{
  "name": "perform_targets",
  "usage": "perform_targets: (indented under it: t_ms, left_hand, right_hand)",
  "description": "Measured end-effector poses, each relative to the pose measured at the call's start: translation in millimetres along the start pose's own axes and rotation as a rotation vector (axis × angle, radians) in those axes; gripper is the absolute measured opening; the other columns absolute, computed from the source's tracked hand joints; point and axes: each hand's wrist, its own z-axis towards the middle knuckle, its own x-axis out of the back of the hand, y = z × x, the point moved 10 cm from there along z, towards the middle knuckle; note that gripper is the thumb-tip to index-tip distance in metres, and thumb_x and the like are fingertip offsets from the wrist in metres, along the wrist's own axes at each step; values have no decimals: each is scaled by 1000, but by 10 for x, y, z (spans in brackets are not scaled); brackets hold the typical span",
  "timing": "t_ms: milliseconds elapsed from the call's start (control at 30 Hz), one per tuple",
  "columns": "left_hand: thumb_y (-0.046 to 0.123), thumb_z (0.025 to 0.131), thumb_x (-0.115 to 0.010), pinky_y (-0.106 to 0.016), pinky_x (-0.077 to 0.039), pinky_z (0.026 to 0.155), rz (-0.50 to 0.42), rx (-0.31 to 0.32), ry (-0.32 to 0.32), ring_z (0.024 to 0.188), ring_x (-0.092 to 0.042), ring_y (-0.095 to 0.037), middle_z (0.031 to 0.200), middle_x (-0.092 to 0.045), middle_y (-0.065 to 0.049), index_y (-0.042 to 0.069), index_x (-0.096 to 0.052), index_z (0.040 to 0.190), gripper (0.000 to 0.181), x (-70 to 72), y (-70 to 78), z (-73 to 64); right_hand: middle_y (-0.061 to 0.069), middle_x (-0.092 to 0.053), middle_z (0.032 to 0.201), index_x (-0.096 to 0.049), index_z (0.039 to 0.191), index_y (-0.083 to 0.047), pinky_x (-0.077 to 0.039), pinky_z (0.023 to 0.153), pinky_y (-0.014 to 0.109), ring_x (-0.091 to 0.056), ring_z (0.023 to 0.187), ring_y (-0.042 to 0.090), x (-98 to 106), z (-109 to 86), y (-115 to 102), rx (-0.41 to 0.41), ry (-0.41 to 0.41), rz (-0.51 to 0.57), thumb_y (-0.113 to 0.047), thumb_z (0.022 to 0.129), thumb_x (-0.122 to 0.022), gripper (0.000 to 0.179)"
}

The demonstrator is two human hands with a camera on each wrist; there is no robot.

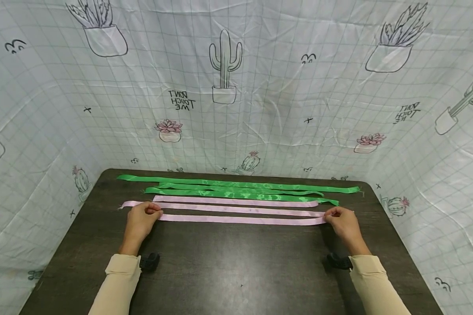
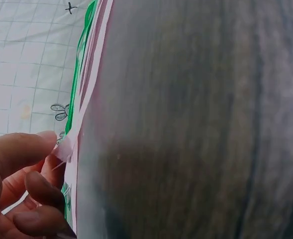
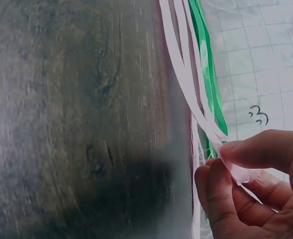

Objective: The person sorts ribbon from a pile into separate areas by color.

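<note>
Three pink ribbons run side by side across the dark table, and the nearest pink ribbon (image 1: 240, 220) stretches between my two hands. My left hand (image 1: 141, 221) pinches its left end between thumb and finger; the left wrist view shows that pink ribbon end (image 2: 66, 148) at the fingertips. With thumb and finger my right hand (image 1: 344, 223) pinches the other end, and a short pink tail (image 3: 238, 172) sticks out past the thumb in the right wrist view. Just behind lie the middle pink ribbon (image 1: 236, 209) and the far pink ribbon (image 1: 236, 201).
Several green ribbons (image 1: 236, 183) lie lengthwise behind the pink ones, near the table's back edge. The dark wooden table (image 1: 236, 271) has rounded far corners. A white grid-patterned cloth (image 1: 268, 87) with cactus drawings hangs behind it and along both sides.
</note>
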Motion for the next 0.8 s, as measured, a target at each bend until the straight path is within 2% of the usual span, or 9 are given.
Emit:
perform_targets:
  t_ms: [367,600,800]
  left_hand:
    - [12,95,-73,-31,-45,69,17,-7,33,81,-64,-26,91,-75,-17,0,-76,101,14,138,-49,38]
    - [15,99,-67,-33,-44,72,54,-12,85,85,-65,-29,92,-74,-17,0,-76,101,17,235,-49,4]
    - [16,100,-66,-33,-45,73,60,-25,113,85,-65,-27,94,-74,-16,1,-76,103,18,253,-26,-54]
  right_hand:
    - [14,-67,85,-69,96,10,-43,63,30,-53,78,22,51,-2,27,-27,44,-3,0,94,-68,11]
    - [9,-67,77,-70,93,8,-41,61,31,-53,72,19,186,-25,64,-49,152,-33,-3,92,-66,11]
    - [17,-69,81,-70,94,6,-41,59,31,-56,71,25,231,-129,-17,-17,240,-74,-6,94,-61,16]
